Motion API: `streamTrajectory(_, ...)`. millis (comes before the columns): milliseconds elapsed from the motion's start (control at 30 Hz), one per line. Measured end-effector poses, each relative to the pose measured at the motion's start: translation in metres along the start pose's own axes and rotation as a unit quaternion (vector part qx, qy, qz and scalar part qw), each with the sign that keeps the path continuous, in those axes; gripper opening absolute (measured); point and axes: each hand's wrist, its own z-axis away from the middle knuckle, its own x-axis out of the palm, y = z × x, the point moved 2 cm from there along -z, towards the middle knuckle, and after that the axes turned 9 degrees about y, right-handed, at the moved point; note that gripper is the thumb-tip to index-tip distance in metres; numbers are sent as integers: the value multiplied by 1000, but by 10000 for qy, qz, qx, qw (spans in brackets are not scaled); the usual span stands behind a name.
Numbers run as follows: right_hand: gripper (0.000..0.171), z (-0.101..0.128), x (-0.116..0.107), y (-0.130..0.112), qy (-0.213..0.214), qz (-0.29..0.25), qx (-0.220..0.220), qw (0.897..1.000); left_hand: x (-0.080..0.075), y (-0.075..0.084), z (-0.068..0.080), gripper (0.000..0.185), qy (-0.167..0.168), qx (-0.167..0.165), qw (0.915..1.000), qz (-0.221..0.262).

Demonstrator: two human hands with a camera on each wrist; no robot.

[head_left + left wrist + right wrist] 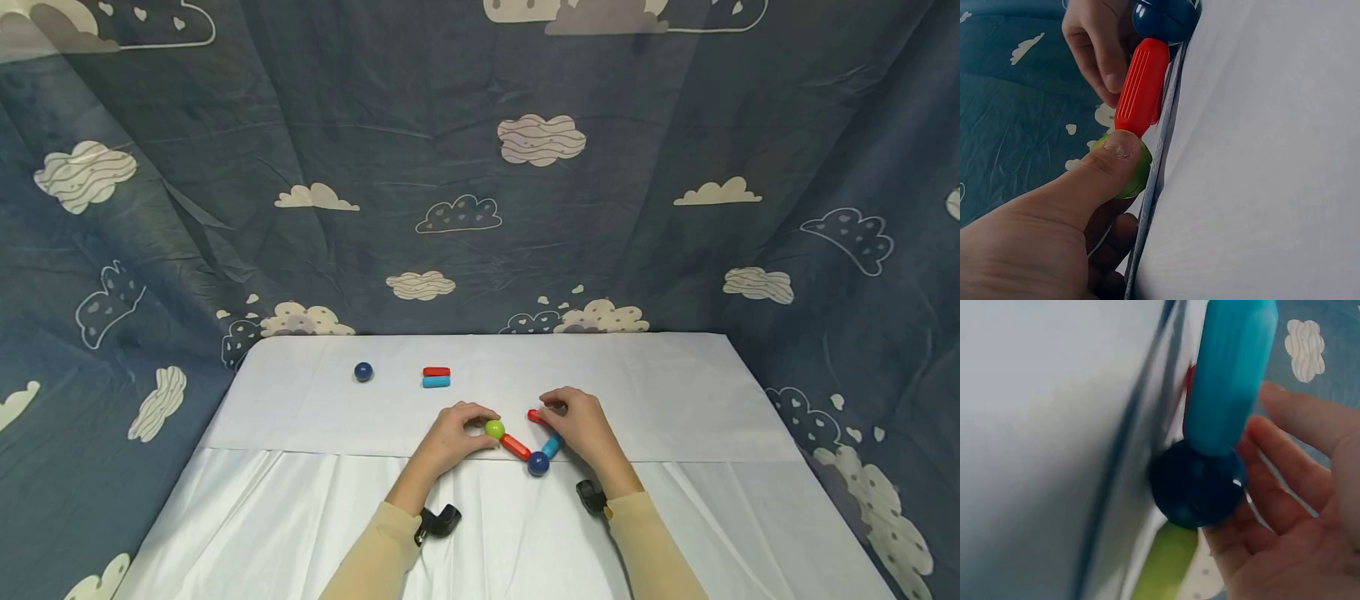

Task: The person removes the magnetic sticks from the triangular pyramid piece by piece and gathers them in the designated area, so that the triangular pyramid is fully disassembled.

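Green ball sits near the middle of the white table, and we use it as our marker. Our left hand curls round the green ball, with the thumb pressed on top of it in the left wrist view. A red stick touches the green ball and runs from it toward us and to the right, down to a dark blue ball. From that ball a light blue stick goes up and away to the right. Another red stick lies right of the green ball, and our right hand pinches it with bent fingers. The right hand lies just right of the green ball, close over the light blue stick.

Far behind the green ball, to the left, a second dark blue ball sits alone. A red and blue pair of sticks lies behind the green ball, side by side and touching. We see lots of bare white cloth left of the green ball, right of the right hand, and near us. The back edge of the table meets a blue cloud curtain. Both wrists rest low on the table, arms coming in from the near edge.
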Motion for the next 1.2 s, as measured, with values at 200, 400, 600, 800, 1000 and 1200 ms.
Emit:
streamTrajectory(200,28,14,-17,0,361,-333,-72,9988,1,-1,1,33,-42,-92,9999,-6)
streamTrajectory(400,41,46,-13,10,-452,-937,428,9937,1,-1,0,33,-62,-61,10000,-42)
streamTrajectory(600,50,62,3,12,-1079,-1369,888,9807,1,-1,0,33,12,-41,10000,11)
streamTrajectory(800,45,62,11,5,-1014,-812,804,9883,1,-1,0,34,-41,-25,9999,-116)
streamTrajectory(1000,38,57,15,1,-726,-69,428,9964,1,0,-1,35,6,20,9999,-125)
streamTrajectory(1200,34,48,18,5,-312,560,54,9979,0,1,-1,37,36,125,9999,-47)
